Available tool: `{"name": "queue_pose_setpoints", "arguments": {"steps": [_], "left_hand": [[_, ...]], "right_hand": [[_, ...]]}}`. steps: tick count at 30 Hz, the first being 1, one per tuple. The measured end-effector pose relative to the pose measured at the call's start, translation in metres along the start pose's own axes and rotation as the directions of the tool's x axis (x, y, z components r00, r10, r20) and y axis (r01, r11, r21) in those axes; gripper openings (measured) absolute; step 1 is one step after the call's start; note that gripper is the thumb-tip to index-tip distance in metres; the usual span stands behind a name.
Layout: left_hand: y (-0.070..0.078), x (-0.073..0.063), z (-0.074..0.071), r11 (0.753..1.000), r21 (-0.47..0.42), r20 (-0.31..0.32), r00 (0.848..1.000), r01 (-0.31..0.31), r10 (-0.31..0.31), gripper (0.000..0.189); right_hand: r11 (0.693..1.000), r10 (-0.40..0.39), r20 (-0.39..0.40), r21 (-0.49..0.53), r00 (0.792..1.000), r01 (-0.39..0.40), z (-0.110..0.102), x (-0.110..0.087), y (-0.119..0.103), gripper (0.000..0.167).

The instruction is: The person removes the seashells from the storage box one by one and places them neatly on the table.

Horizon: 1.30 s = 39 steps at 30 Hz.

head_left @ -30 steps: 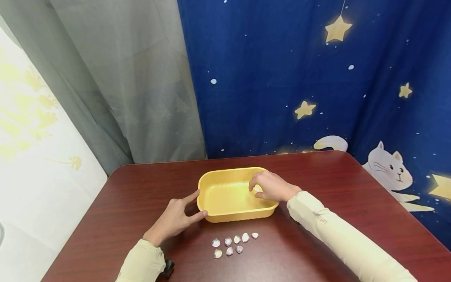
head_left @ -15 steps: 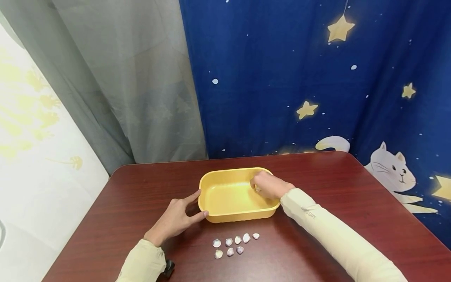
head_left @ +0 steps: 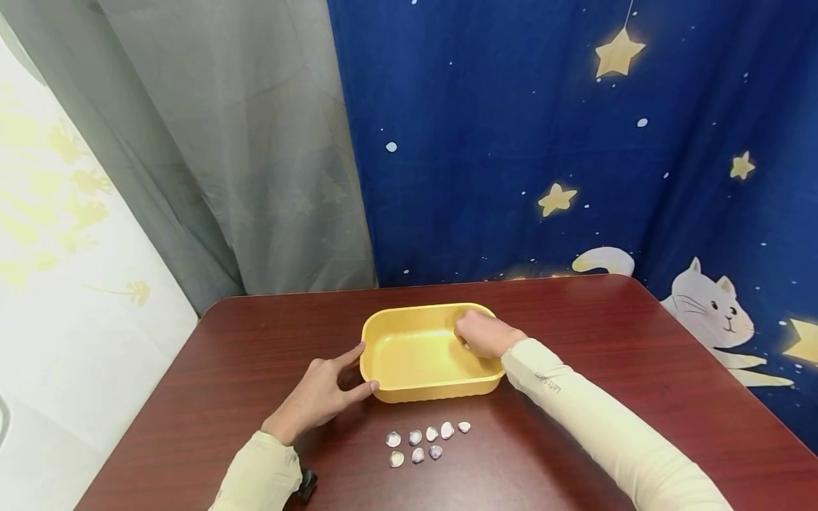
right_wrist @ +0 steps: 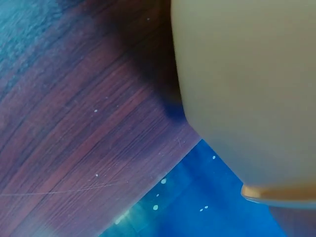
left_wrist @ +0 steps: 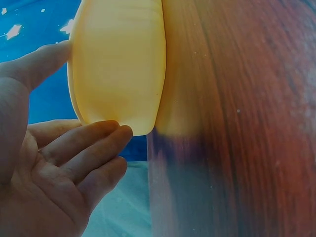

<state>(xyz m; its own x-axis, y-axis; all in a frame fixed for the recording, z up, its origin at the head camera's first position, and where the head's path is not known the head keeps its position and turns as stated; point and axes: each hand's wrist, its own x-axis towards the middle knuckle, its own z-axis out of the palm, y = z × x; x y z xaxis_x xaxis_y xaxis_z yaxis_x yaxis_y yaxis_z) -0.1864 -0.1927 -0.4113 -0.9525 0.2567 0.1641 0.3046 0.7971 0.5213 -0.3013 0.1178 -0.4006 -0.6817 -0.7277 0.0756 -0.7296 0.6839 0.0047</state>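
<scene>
A yellow plastic basin (head_left: pixel 409 392) sits on the table. My left hand (head_left: pixel 319 394) touches its left end, the thumb at the near corner and the index finger farther back, both fairly straight. In the left wrist view, fingertips (left_wrist: pixel 123 133) rest against the outer wall. My right hand (head_left: pixel 486 333) reaches inside the basin's right end, its fingers bent downward; the fingertips and anything between them are hidden. In the right wrist view the basin's outer wall (right_wrist: pixel 247 89) hides the hand. Several small whitish-purple seashells (head_left: pixel 447 430) lie in two rows in front of the basin.
The dark red wooden table (head_left: pixel 268 326) reaches back to a grey curtain (head_left: pixel 287 177) and a blue star-patterned curtain (head_left: pixel 460 177). A white panel (head_left: pixel 64 319) stands on the left. Beside the left sleeve is a small black object (head_left: pixel 308 486).
The right hand has lowered and turned inside the basin, and a small white thing by its fingers has become hidden. The left hand and the rows of seashells have stayed put.
</scene>
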Motion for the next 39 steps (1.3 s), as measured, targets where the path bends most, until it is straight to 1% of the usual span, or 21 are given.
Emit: {"name": "queue_pose_setpoints", "arguments": {"steps": [7,11,15,19,22,27,30,34,39], "left_hand": [[-0.001,0.000,0.001,1.000,0.002,0.001,1.000,0.001,-0.001,0.081],[-0.001,0.001,0.001,1.000,-0.004,0.000,1.000,-0.004,0.004,0.082],[0.000,0.001,0.001,1.000,-0.005,-0.002,1.000,-0.006,0.006,0.082],[0.000,0.001,0.000,1.000,-0.005,-0.002,1.000,-0.003,0.003,0.082],[0.000,0.000,0.000,1.000,-0.011,0.001,1.000,0.003,-0.003,0.083],[0.001,-0.001,0.000,1.000,-0.010,0.003,1.000,0.014,-0.014,0.082],[0.000,-0.001,0.000,1.000,-0.002,0.003,1.000,0.010,-0.010,0.082],[0.000,-0.001,0.000,1.000,-0.005,0.003,1.000,0.002,-0.002,0.082],[0.000,0.000,-0.001,1.000,-0.010,0.005,1.000,0.002,-0.002,0.082]], "right_hand": [[0.999,0.032,0.029,0.012,0.999,-0.032,0.001,0.001,0.002,0.035],[1.000,0.016,0.032,0.019,0.999,-0.016,-0.001,0.001,0.003,0.035],[1.000,0.000,0.035,0.026,0.999,0.000,-0.003,0.001,0.005,0.033],[0.999,0.016,0.028,0.032,0.999,-0.017,-0.001,0.001,0.007,0.030],[0.999,0.035,0.033,0.031,0.999,-0.036,-0.001,0.000,0.009,0.033],[1.000,0.008,0.035,0.017,0.999,-0.009,-0.002,0.001,0.012,0.034],[1.000,-0.007,0.058,-0.004,0.998,0.007,-0.003,0.002,0.012,0.034],[1.000,-0.007,0.099,-0.026,0.995,0.010,-0.005,0.004,0.012,0.035],[0.999,-0.036,0.095,-0.014,0.995,0.037,-0.005,0.004,0.012,0.032]]}}
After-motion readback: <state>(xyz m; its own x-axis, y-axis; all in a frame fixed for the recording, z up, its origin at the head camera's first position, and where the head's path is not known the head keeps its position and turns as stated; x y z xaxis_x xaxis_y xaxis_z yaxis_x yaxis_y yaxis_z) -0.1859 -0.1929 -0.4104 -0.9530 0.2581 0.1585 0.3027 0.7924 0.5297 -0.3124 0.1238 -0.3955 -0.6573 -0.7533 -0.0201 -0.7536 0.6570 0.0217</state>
